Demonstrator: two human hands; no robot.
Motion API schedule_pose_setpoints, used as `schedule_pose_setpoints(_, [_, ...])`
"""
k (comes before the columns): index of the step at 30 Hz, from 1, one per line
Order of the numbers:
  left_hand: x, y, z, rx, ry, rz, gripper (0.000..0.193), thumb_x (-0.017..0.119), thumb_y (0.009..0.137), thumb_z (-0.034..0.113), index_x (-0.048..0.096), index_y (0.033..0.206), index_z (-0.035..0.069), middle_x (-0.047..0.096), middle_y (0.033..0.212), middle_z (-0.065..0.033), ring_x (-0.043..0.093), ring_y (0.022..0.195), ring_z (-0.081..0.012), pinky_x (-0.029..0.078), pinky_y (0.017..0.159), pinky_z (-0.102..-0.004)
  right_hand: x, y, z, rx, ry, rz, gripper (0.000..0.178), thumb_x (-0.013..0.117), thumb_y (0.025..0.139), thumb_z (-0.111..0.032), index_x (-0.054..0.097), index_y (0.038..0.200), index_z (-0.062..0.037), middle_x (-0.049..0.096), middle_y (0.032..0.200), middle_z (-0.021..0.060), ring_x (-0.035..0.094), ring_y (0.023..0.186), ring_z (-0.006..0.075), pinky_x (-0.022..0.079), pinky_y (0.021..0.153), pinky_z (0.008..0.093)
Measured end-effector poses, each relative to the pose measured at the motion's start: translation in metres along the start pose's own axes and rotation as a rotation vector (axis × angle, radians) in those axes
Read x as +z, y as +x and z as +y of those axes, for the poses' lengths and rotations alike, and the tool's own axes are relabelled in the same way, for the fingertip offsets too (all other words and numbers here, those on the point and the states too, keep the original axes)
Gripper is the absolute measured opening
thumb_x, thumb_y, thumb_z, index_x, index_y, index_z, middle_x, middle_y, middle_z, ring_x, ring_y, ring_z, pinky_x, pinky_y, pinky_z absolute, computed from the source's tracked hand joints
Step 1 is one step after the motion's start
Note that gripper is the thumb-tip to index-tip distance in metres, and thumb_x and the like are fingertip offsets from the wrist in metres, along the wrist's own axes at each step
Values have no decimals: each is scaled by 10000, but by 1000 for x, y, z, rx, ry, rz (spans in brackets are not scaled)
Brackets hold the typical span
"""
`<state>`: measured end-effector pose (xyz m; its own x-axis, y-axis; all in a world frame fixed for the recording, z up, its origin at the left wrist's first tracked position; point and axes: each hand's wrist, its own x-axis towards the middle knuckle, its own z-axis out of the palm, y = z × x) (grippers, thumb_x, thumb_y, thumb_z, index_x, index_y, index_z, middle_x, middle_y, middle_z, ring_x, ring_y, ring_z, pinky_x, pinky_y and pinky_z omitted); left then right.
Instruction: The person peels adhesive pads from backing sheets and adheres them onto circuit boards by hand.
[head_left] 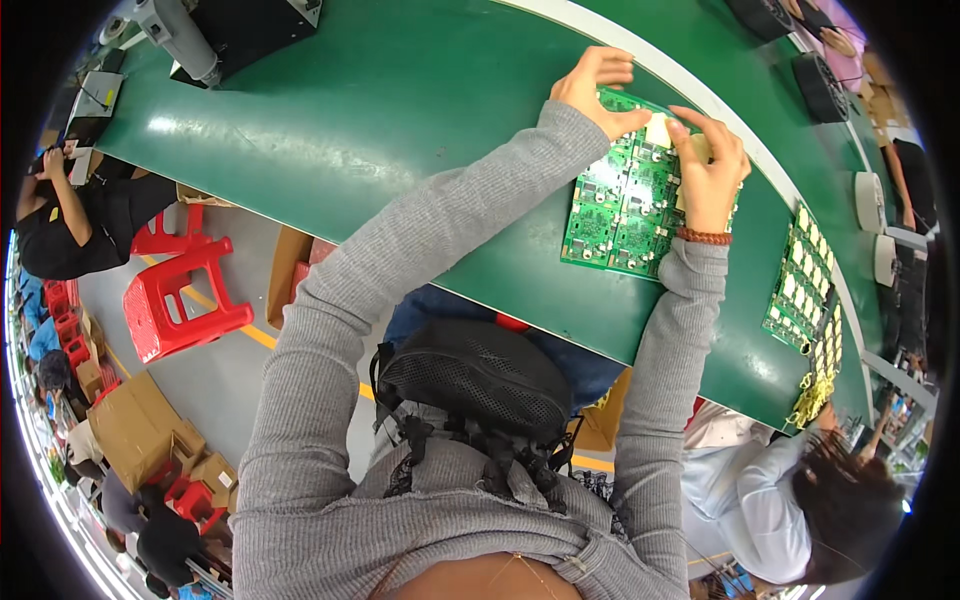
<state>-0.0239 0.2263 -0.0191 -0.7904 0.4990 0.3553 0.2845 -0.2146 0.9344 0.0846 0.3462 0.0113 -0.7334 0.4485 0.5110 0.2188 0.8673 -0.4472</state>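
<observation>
A green printed circuit board panel (625, 200), made of several repeated small boards, lies on the green tabletop in front of me. My left hand (597, 92) is over its far left edge. Its thumb stretches to a pale square piece (657, 131) on the panel, and its other fingers stand apart, slightly blurred. My right hand (712, 168) is over the panel's right side, thumb and forefinger tips close together beside that piece. Whatever lies between those tips is too small to make out. Another pale piece (700, 149) shows partly behind the right fingers.
More board panels with pale pieces (800, 280) lie along the right, beside yellow strands (812, 398). A white rail (765, 165) borders the far side of the green table (330, 150). A co-worker (770, 500) sits at my right. Red stools (185, 300) stand left.
</observation>
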Motion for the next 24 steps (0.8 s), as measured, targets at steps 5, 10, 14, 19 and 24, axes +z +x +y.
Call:
schedule_pose_setpoints(5, [-7, 5, -1, 75, 281, 80, 444, 671, 719, 168, 510, 1120, 64, 520, 1174, -110, 512, 1071, -231, 420, 901, -338, 10, -2, 10, 1, -51, 15, 153, 658, 721, -286, 676, 842, -194, 607, 870, -3, 489, 928, 198, 258, 887, 380])
schedule_pose_setpoints(10, [-10, 9, 1, 216, 453, 111, 418, 638, 740, 180, 523, 1130, 80, 528, 1168, -105, 468, 1120, -264, 380, 936, -356, 9, 3, 5, -15, -97, 94, 88, 652, 706, -178, 659, 793, -167, 582, 844, 17, 491, 891, 219, 321, 827, 369])
schedule_pose_setpoints(14, [-15, 6, 16, 334, 408, 115, 385, 606, 723, 185, 554, 1085, 64, 499, 1194, -129, 422, 1143, -304, 332, 958, -386, 6, 6, -8, -72, -41, 229, 97, 611, 689, -55, 629, 752, -128, 539, 809, 38, 487, 852, 232, 357, 762, 351])
schedule_pose_setpoints(19, [-17, -34, 93, 661, 476, 184, 417, 570, 753, 159, 486, 1138, 24, 442, 1236, -186, 398, 1167, -339, 285, 982, -461, -3, 0, -12, -43, 110, 330, 101, 565, 692, 9, 599, 726, -80, 508, 792, 55, 483, 816, 239, 366, 728, 340])
schedule_pose_setpoints(24, [-1, -51, 204, 1557, -397, 775, 576, 388, 843, 526, 320, 1275, 151, 365, 1272, -50, 315, 1205, -243, 310, 953, -528, -7, -4, -6, 8, 123, 396, 93, 558, 701, 32, 595, 724, -51, 530, 791, 74, 503, 799, 237, 398, 710, 311])
